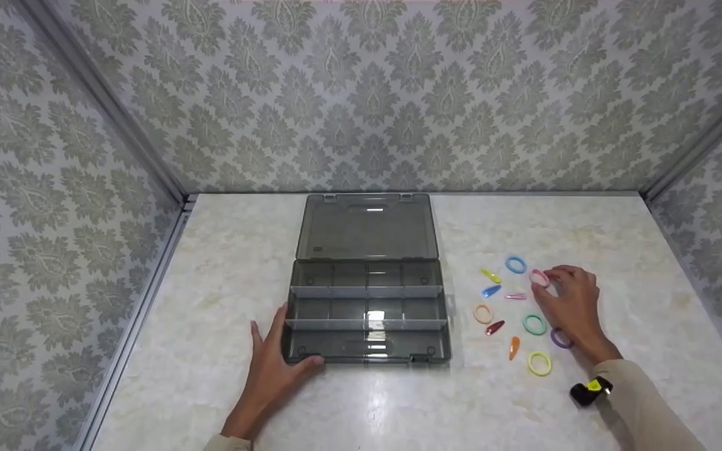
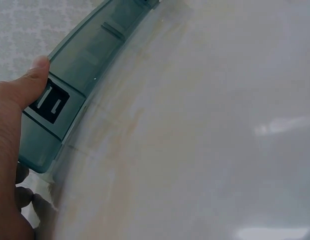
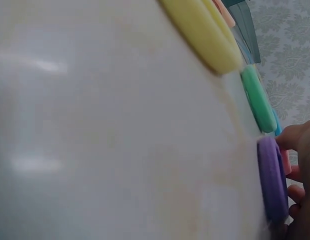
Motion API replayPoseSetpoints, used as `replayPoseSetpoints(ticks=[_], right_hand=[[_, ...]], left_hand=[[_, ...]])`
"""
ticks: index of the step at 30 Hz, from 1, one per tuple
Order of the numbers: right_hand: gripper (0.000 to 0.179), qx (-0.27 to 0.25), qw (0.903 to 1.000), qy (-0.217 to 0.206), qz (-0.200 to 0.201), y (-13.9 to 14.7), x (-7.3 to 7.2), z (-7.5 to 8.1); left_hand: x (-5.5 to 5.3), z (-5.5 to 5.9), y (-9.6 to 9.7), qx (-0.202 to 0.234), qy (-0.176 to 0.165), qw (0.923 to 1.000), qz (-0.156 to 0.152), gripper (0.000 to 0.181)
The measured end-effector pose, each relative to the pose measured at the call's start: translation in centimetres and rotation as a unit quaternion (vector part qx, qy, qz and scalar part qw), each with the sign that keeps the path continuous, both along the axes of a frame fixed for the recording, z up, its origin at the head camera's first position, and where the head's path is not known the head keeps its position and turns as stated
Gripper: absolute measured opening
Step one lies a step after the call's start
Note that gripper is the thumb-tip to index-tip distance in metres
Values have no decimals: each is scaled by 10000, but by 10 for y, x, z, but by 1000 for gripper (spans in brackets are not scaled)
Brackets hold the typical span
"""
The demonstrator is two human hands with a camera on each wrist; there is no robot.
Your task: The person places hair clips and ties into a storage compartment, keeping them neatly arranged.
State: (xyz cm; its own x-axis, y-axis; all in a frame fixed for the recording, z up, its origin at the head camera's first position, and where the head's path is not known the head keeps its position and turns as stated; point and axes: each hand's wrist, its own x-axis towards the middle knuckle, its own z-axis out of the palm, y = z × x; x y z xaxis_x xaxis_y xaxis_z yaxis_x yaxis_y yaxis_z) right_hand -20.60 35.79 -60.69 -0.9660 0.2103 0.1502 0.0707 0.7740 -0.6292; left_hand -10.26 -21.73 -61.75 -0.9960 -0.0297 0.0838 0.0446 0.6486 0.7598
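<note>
A grey see-through organizer box lies unfolded on the table, its lid tipped back toward the wall. My left hand holds the box at its front left corner, thumb along the front wall and fingers by the left side. At the right, my right hand pinches a pink hair tie between thumb and fingers. Under that wrist is a purple hair tie, large in the right wrist view. Nearby lie a blue hair tie, a green hair tie and a pink snap hair clip.
Between box and right hand are scattered yellow, blue, red and orange snap clips. An orange hair tie and a yellow hair tie lie there too. Patterned walls enclose the table.
</note>
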Motion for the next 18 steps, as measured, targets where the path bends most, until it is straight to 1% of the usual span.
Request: replayPoseSetpoints(ticks=[4, 6, 12, 14, 18], right_hand=[[51, -43, 10000, -57, 12, -2, 1, 5], [48, -73, 9999, 80, 102, -3, 0, 8], [36, -101, 9951, 795, 585, -12, -2, 17], [35, -116, 9933, 908, 703, -17, -3, 21], [32, -190, 9897, 1102, 889, -27, -6, 30]], left_hand=[[0, 0, 0, -21, -70, 10000, 3, 129], [0, 0, 0, -50, -90, 9999, 16, 129], [-1, 0, 1, -186, -54, 9998, -22, 130], [-1, 0, 1, -187, -36, 9998, -27, 130], [-1, 1, 2, -180, -147, 9997, 8, 129]])
